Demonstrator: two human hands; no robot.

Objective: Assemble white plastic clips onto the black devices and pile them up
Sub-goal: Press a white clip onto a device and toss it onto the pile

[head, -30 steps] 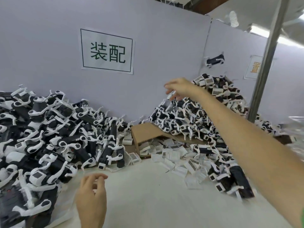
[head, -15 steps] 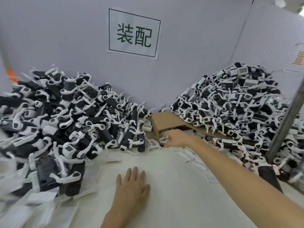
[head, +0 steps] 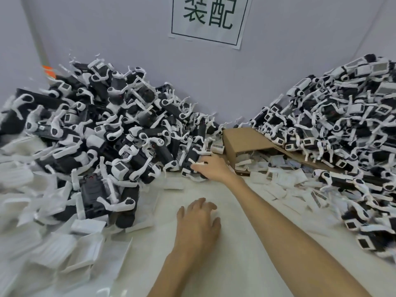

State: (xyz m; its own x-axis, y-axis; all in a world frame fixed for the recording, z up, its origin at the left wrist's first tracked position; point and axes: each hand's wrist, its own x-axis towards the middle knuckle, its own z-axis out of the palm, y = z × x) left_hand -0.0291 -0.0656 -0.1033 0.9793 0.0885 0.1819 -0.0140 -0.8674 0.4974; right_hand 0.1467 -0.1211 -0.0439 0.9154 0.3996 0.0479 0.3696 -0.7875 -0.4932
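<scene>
- Looking down from your head camera, your right hand (head: 211, 169) has its fingers curled round a black device (head: 191, 156) at the foot of the left pile (head: 96, 129), toward the back of the desk (head: 246, 243).
- Your left hand (head: 198, 224) lies flat on the desk nearer you, fingers relaxed, holding nothing.
- A cardboard box (head: 246, 140) sits just right of your right hand, with loose white clips (head: 278, 175) at its mouth.
- A second pile (head: 332, 125) rises along the right edge.

matt black plastic devices (head: 162, 153), brown cardboard box (head: 246, 140)
</scene>
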